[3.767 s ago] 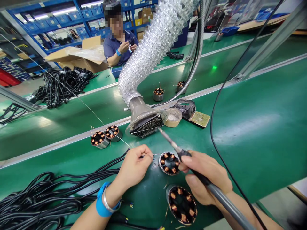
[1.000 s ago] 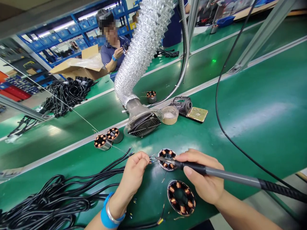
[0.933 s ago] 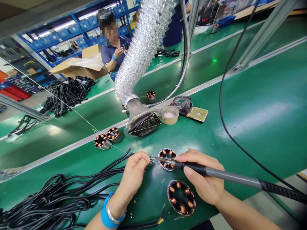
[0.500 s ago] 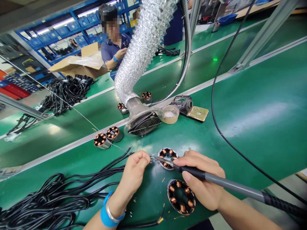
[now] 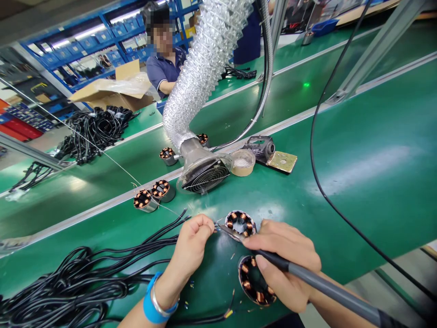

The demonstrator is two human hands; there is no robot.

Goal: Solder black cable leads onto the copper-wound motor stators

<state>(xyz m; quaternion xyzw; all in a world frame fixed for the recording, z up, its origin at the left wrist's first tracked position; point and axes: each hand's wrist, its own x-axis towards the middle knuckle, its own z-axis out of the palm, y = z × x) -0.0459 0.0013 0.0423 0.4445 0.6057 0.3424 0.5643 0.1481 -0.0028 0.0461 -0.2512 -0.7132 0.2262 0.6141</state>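
Observation:
My right hand (image 5: 290, 259) is closed round a soldering iron (image 5: 273, 258). The iron's tip meets wire ends just beyond the fingertips of my left hand (image 5: 195, 237), with a little smoke above. That left hand is pinched on thin wires (image 5: 216, 226); a fine strand also runs down to it from the upper left. Right beside the tip lies a motor stator (image 5: 240, 224) with copper windings. A second stator (image 5: 254, 280) sits nearer me, partly covered by my right hand. Black cables (image 5: 85, 282) are heaped to the left of my left forearm.
A fume extractor hood (image 5: 205, 171) on a silver duct (image 5: 198, 82) hangs over the bench. Behind it are a round tub (image 5: 242, 163) and a soldering iron stand (image 5: 261, 148). More stators (image 5: 146, 200) stand at the left. A co-worker (image 5: 167, 68) sits across the belt.
The soldering iron's handle and my right hand have shifted slightly left and down, and its cord swung right. Stators on the belt behind the hood moved left. The co-worker's raised hand has lowered.

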